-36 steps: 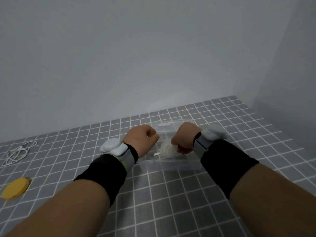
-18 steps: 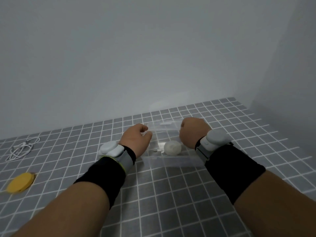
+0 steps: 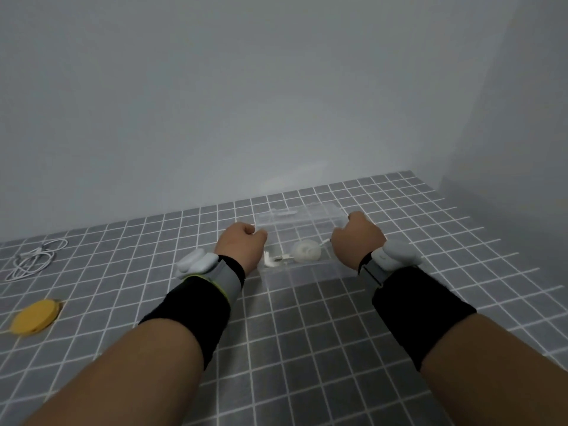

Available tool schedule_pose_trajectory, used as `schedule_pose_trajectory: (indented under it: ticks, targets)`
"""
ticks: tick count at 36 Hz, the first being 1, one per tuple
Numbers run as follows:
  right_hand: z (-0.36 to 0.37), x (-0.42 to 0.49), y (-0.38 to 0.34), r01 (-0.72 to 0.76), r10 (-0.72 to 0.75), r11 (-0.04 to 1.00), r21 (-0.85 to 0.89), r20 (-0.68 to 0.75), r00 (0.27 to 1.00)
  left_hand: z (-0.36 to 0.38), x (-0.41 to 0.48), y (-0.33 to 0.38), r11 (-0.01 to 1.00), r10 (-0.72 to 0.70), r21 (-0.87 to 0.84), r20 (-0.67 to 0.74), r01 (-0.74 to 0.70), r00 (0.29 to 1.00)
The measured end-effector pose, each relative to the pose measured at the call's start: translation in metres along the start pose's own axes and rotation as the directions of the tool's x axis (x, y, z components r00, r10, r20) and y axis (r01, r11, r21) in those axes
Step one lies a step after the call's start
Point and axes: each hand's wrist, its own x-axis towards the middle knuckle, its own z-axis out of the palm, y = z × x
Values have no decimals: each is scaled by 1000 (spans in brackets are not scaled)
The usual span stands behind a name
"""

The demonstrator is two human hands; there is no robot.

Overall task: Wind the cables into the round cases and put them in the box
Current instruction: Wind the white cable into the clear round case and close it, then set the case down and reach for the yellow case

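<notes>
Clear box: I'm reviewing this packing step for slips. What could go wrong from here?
The plug end sticks out of the white case inside the clear box, so the winding might loosen. The left hand and right hand flank the box; a bump could shift it. The loose cable and yellow case lie far left, easily overlooked.

Grey tiled table cover [image 3: 307, 348]: white grid lines on grey squares. Clear plastic box [image 3: 307, 273]: colourless, grid shows through. White round plastic case [image 3: 305, 253]. Yellow round plastic case [image 3: 35, 316]. White loose cable [image 3: 33, 259]. Black fabric wrist sleeves [image 3: 190, 312]; grey wrist straps [image 3: 229, 276]; plain pale grey wall [image 3: 276, 103].
</notes>
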Motion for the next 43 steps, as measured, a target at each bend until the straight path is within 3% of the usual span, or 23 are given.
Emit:
schedule_pose_trajectory:
  ticks: [9,13,18,23,25,27,30,36,38,43]
  targets:
    - [6,32,-4,33,-32,999,36,-17,999,7,10,-4,978,-48,-200,23,52,999]
    - [14,23,0,74,-78,997,-28,-194,978,-6,9,-15,999,-7,-49,13,8,1000]
    - [22,-8,0,208,-241,970,-126,-396,886,-31,-5,-34,983,38,181,-48,-29,998]
    - [29,-35,-8,391,-406,911,-133,-462,789,-54,-17,-62,955,113,281,-64,-91,992]
    - [29,-56,-16,472,-476,874,-114,-387,789,-71,-32,-77,931,155,343,-66,-124,986]
    - [28,-70,-24,508,-498,861,-24,-244,832,-84,-40,-93,904,170,406,-59,-132,984]
    - [35,-96,-38,549,-549,836,7,-11,836,-110,-54,-123,855,158,506,-42,-116,986]
    - [70,-124,-58,624,-549,775,-98,385,742,-155,-86,-169,756,90,650,12,-76,996]
    - [83,-134,-67,667,-543,731,-146,467,698,-169,-99,-187,719,35,693,29,-45,999]
    - [99,-141,-67,658,-430,690,-301,561,708,-176,-115,-208,651,-59,759,72,-16,996]
